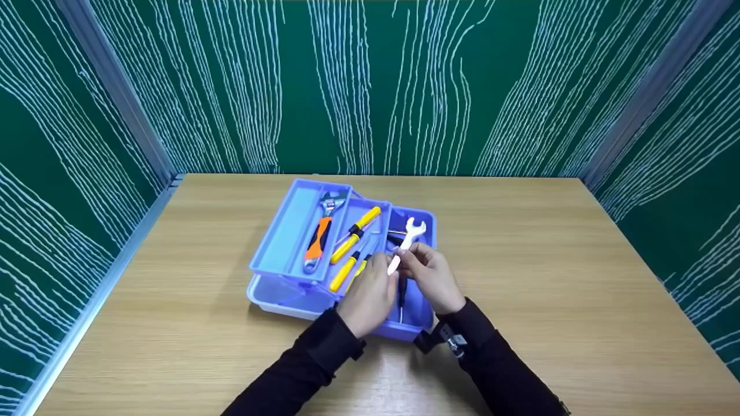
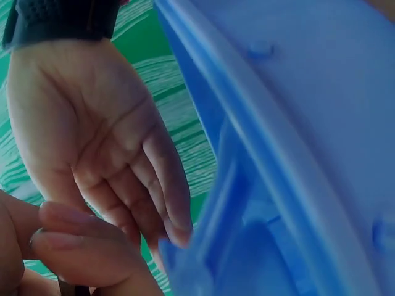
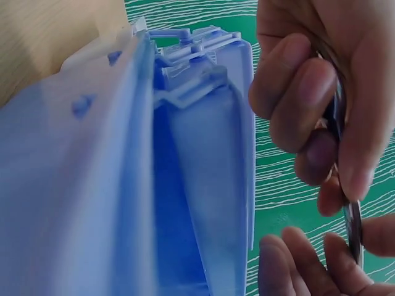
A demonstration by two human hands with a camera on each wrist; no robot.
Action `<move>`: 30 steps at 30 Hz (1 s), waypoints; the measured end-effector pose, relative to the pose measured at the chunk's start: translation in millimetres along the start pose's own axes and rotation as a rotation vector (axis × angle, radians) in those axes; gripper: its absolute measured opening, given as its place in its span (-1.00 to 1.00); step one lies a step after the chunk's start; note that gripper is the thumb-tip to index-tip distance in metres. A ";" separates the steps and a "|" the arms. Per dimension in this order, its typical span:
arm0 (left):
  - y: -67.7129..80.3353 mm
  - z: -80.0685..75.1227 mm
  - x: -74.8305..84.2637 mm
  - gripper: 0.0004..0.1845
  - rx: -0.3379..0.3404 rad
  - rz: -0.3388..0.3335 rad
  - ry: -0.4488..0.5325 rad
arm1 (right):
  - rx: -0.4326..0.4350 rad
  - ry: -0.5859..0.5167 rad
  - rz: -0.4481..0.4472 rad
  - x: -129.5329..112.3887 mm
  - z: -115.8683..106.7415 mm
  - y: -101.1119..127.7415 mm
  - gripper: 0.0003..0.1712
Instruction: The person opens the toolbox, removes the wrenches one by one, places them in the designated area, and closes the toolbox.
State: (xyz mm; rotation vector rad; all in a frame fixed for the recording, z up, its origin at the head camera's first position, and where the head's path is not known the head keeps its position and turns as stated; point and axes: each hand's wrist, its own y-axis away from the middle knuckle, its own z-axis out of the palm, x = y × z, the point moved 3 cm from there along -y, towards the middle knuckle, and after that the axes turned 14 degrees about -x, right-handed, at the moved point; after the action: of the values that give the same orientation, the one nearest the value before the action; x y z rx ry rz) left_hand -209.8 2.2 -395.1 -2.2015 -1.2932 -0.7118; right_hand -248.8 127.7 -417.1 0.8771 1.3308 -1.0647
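An open-end wrench [image 1: 413, 232], bright with glare, is held over the opened toolbox, its forked head pointing away from the person. My right hand [image 1: 435, 278] grips it with curled fingers; the right wrist view shows the shiny wrench [image 3: 353, 225] running down from that hand [image 3: 308, 92]. At the lower end, my left hand [image 1: 370, 297] pinches it between thumb and finger. The left wrist view shows the left palm [image 2: 92, 117], its other fingers loosely extended. Under both hands lies the blue-lilac toolbox [image 1: 283, 231] with its stepped trays spread out.
An adjustable wrench [image 1: 318, 240] with an orange and black handle lies in the top tray. Yellow-handled tools [image 1: 343, 273] fill the middle tray. Dark-handled tools [image 1: 402, 294] lie in the bottom bin. The wooden table [image 1: 520, 242] is bordered by green panels [image 1: 393, 86] with white lines.
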 end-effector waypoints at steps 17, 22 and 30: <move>9.1 -21.9 -3.4 -0.77 -0.091 0.076 0.071 | 0.029 -0.004 0.056 -18.8 -34.0 6.9 -0.77; 14.5 -54.3 -20.6 -0.80 0.029 0.171 0.085 | 0.111 0.018 0.049 -24.4 -58.5 10.2 -0.77; 29.7 -115.9 -65.3 -0.74 0.206 0.063 0.039 | 0.197 0.182 0.106 -28.6 -115.4 12.4 -0.67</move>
State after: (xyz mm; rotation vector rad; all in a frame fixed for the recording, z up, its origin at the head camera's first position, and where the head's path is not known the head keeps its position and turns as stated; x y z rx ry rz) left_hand -232.6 -126.2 -355.3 -2.0430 -1.2155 -0.5673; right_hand -271.5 243.5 -398.4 1.2031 1.3272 -1.0645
